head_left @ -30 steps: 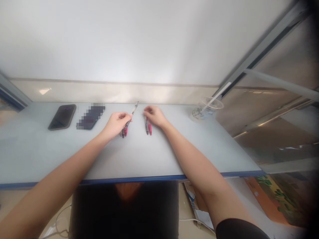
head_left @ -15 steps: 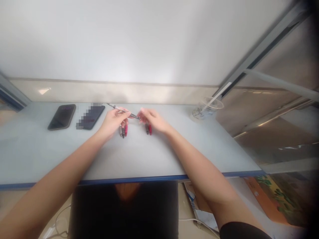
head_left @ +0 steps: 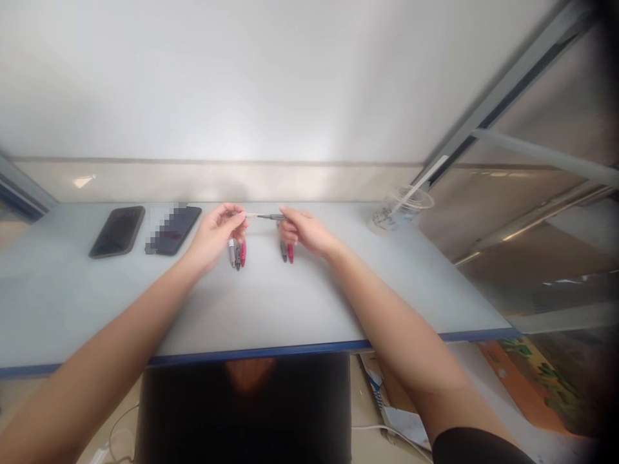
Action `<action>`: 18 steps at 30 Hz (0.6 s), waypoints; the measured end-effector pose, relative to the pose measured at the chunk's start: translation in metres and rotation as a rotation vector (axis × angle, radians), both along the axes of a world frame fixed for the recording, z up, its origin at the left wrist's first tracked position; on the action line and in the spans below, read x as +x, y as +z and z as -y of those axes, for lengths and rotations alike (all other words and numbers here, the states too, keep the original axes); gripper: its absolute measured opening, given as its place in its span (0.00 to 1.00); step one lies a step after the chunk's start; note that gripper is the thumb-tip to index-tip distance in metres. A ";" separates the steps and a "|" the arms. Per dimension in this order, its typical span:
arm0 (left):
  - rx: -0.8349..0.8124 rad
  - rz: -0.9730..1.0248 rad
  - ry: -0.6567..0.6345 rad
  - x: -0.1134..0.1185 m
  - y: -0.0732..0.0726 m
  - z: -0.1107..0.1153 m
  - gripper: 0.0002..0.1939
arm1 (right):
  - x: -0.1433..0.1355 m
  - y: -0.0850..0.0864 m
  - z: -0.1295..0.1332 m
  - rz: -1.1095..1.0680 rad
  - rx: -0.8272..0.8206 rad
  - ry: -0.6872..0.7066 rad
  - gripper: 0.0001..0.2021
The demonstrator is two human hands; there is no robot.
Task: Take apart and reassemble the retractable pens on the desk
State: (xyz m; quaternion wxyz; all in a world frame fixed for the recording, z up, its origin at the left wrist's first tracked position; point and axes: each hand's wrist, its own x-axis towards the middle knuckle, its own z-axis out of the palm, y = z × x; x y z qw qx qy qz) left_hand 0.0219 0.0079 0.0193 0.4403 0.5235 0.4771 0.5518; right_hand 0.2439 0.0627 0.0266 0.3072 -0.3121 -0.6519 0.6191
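Note:
Both hands are above the table, working on a pen in two parts. My left hand [head_left: 222, 229] pinches the pale, thin part of the pen [head_left: 250, 215]. My right hand [head_left: 305, 232] is closed around its grey part [head_left: 275, 217]. A narrow dark length shows between the two parts; whether they still touch I cannot tell. Below my left hand lie white, dark grey and red pen pieces [head_left: 237, 256] side by side. Under my right hand are a grey piece [head_left: 283, 252] and a red piece [head_left: 291, 252], their upper ends hidden.
Two phones lie at the left, a dark one [head_left: 117, 232] and another partly pixelated [head_left: 178, 232]. A clear plastic cup [head_left: 396, 216] with a white straw stands at the back right. The grey table [head_left: 271, 309] has a blue front edge and meets a wall behind.
My right hand has closed on the pen's grey end and moved slightly right. The slanted pen is now nearly level, and a narrow dark length shows between its parts.

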 end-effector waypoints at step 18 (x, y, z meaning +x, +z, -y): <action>-0.184 -0.553 -0.560 -0.001 0.005 0.013 0.28 | 0.014 0.013 0.003 0.232 0.156 0.157 0.36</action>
